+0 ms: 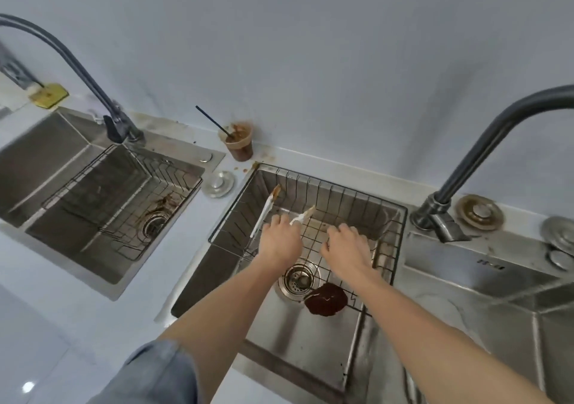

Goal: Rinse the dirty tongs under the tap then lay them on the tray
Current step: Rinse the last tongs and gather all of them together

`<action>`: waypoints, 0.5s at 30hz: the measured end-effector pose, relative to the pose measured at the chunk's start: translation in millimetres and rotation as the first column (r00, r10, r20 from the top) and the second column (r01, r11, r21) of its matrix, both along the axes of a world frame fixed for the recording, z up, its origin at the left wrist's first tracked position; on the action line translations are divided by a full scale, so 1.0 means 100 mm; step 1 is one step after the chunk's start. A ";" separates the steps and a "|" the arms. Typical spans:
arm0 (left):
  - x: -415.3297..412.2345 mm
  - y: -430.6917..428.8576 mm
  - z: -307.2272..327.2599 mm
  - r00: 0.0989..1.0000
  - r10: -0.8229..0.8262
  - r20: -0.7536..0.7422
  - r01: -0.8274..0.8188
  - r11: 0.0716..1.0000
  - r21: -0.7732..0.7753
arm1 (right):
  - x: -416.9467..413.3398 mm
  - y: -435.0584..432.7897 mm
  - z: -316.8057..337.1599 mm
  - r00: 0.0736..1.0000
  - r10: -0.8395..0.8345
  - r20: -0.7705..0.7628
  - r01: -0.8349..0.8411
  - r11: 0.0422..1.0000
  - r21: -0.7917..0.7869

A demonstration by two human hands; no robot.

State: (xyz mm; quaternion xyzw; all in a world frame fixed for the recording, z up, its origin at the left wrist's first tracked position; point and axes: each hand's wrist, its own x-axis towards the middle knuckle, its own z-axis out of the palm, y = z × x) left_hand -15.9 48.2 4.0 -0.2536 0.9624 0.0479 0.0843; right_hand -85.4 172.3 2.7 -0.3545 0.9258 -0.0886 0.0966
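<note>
Gripping white, brown-smeared plastic tongs (266,209) over the wire sink basket (400,217), left hand (279,238) risks dripping sauce if tilted; right hand (347,248) hovers spread.

Two sinks side by side — the right sink (310,341) holds a wire basket (400,217); a cup (239,145) stands on the counter behind, between them.

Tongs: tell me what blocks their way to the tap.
Nothing visible does. The left hand holds the tongs over the wire basket; open air lies between them and the tap at right.
</note>
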 end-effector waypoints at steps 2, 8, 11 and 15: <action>-0.01 -0.24 -0.10 0.999 0.036 0.011 -0.036 0.999 0.035 | 0.03 -0.23 -0.07 0.999 -0.015 0.033 0.014 1.000 0.027; -0.07 -0.73 -0.37 0.973 0.229 0.035 -0.231 0.949 0.217 | 0.11 -0.79 -0.28 0.974 -0.128 0.187 0.120 0.991 0.050; -0.11 -0.80 -0.46 0.932 0.360 0.042 -0.349 0.862 0.369 | 0.12 -1.03 -0.40 0.868 -0.304 0.392 0.301 0.951 0.072; -0.13 -0.84 -0.52 0.925 0.379 0.028 -0.358 0.845 0.398 | 0.15 -1.22 -0.52 0.663 -0.461 0.590 0.517 0.852 0.084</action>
